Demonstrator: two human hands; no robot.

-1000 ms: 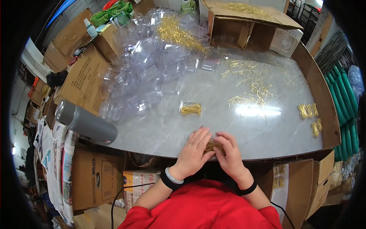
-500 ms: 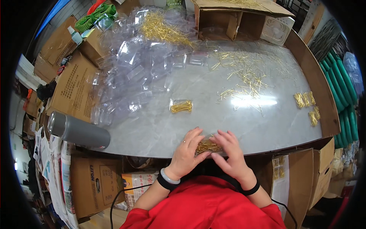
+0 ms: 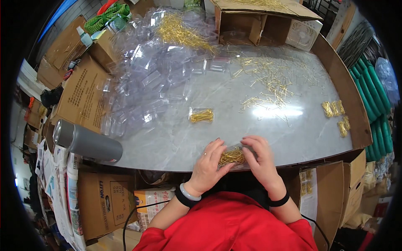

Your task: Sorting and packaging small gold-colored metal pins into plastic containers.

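At the near table edge lies a bundle of thin gold wire hooks (image 3: 232, 156), in what looks like a clear plastic case. My left hand (image 3: 208, 163) is closed around its left end, thumb along the near side and fingers bent at the far side. On the right end, my right hand (image 3: 261, 161) has its thumb beside the hooks and its fingers curved, apart from the thumb. The case's lower part is hidden by my hands. Farther out, another clear case filled with gold hooks (image 3: 202, 115) lies on the table.
Loose gold hooks (image 3: 272, 85) are scattered at the right back. Clear plastic cases (image 3: 146, 79) pile up at the left, topped by more hooks (image 3: 178, 29). A grey bottle (image 3: 90, 144) lies at the left edge. Several filled packs (image 3: 333, 108) sit by the cardboard side wall (image 3: 347, 88).
My right hand has moved right, off the top of the hooks to the bundle's right end, uncovering them. The bundle and my left hand have shifted slightly right.
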